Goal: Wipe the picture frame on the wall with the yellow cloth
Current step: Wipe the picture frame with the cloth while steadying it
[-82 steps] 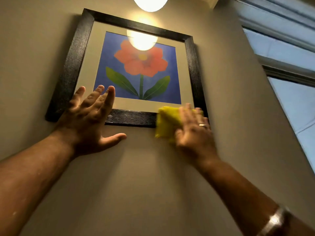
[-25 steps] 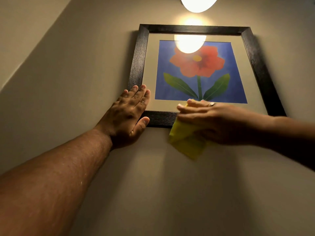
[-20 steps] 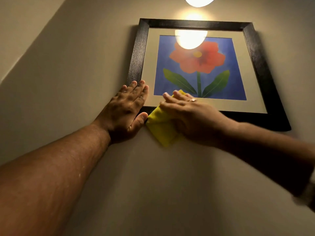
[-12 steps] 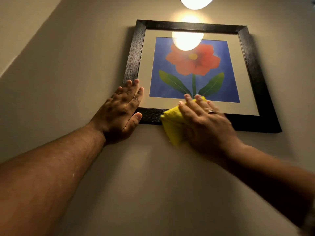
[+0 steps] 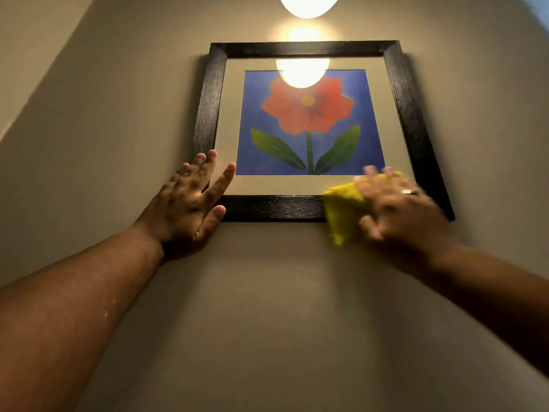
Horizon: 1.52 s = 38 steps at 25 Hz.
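Observation:
A black picture frame [image 5: 209,105] hangs on the beige wall, holding a red flower on a blue ground behind glass. My left hand [image 5: 190,205] lies flat with fingers spread over the frame's bottom left corner, holding nothing. My right hand [image 5: 398,209], blurred by motion and wearing a ring, presses the folded yellow cloth [image 5: 341,211] against the frame's bottom rail near the right corner. Part of the cloth is hidden under my palm.
A glowing lamp [image 5: 309,4] hangs above the frame, and its reflection shines on the glass. The beige wall [image 5: 267,307] spreads bare below the frame. A lighter wall or ceiling plane meets it at the upper left.
My right hand has slid the yellow cloth to the right along the bottom rail, from near my left hand toward the right corner. My left hand has stayed on the bottom left corner.

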{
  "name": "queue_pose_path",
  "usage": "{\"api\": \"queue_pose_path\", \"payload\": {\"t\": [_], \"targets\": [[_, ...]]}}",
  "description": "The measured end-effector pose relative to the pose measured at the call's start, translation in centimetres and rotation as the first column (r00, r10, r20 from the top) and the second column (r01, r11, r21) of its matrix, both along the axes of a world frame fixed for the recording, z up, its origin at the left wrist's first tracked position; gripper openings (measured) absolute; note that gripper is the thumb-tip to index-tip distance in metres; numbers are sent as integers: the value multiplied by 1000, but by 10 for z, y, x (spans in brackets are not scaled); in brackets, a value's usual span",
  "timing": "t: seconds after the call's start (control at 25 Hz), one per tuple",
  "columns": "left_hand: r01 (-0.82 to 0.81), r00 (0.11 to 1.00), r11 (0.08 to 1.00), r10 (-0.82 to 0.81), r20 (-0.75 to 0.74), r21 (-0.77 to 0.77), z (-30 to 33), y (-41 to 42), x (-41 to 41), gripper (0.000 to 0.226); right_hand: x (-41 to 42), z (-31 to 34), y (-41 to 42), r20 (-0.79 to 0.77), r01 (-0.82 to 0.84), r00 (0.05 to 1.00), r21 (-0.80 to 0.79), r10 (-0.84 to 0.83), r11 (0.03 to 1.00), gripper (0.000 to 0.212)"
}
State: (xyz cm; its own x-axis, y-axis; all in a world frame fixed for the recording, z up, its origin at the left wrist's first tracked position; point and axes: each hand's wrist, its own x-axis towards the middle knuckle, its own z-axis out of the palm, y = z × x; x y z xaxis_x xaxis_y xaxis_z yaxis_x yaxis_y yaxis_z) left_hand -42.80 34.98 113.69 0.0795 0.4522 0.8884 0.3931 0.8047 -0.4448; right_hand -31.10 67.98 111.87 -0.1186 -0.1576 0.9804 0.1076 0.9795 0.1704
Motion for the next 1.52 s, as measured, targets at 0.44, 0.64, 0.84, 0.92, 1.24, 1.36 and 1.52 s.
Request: {"api": "queue_pose_path", "payload": {"t": [0.44,0.64,0.84,0.92,1.24,1.36,1.52], "targets": [[-340,921,940,338,194,-24,6,2,27,87,5,-10,48,46,-50,998,133,44,990,67],[-217,974,968,206,90,128,-3,83,47,87,4,-18,57,47,-2,999,56,-1,998,73],[-171,982,981,177,-61,91,5,148,37,81,9,-17,77,89,-31,996,159,17,987,68],[-139,979,984,154,-131,114,5,145,26,81,9,8,89,98,-58,994,165,42,985,64],[-114,966,985,140,-215,128,6,145,23,82,25,226,62,131,-79,985,-254,115,964,63],[-111,966,984,140,-217,139,6,147,24,83,23,149,95,111,-122,985,-65,128,990,62],[-120,965,987,140,-219,105,7,149,25,84,19,-9,118,220,-142,969,112,115,983,65]]}}
